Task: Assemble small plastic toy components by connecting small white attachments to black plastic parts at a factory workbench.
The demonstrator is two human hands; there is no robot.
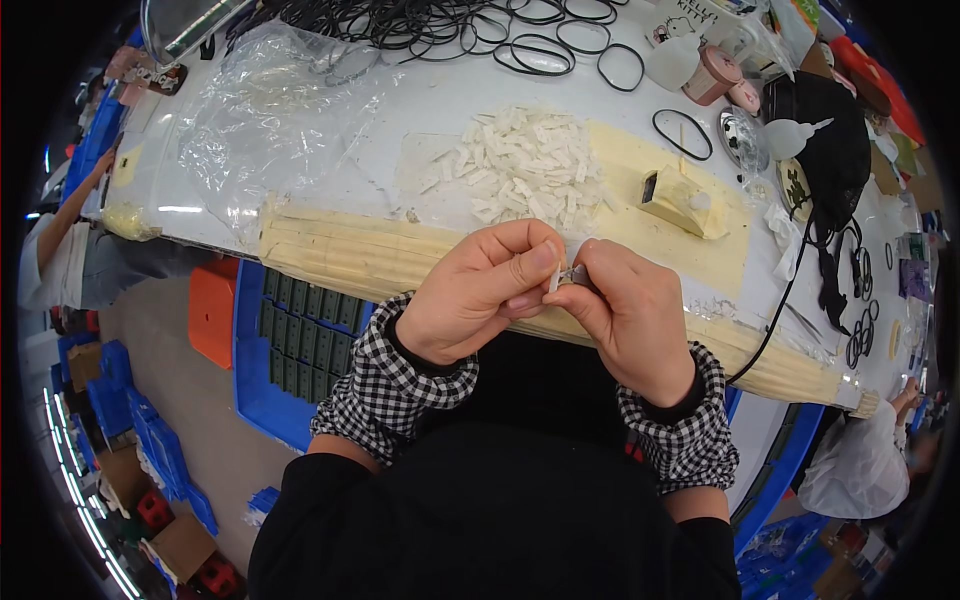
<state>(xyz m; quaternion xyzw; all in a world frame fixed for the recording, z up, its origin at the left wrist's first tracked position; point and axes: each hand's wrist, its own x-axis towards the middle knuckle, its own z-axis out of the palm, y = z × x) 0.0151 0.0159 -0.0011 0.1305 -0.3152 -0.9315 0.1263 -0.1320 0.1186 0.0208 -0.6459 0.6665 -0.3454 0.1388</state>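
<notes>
Close together over the table's front edge, my left hand [475, 290] and my right hand [640, 320] are both closed in a pinch. A small white strip [555, 278] is held upright between my left thumb and fingers. My right thumb and forefinger grip a tiny dark, metallic-looking piece [573, 274] right beside the strip. Whether the two touch is too small to tell. Just beyond my hands lies a heap of small white strips [530, 160], similar to the one I hold.
Black rubber-like loops [535, 55] lie at the back, near a clear plastic bag [260, 120]. A tape-wrapped block [685, 205] sits right of the heap. Cups [712, 75] stand back right. Blue crate [245, 385] with dark green parts stands lower left. Other people are at both sides.
</notes>
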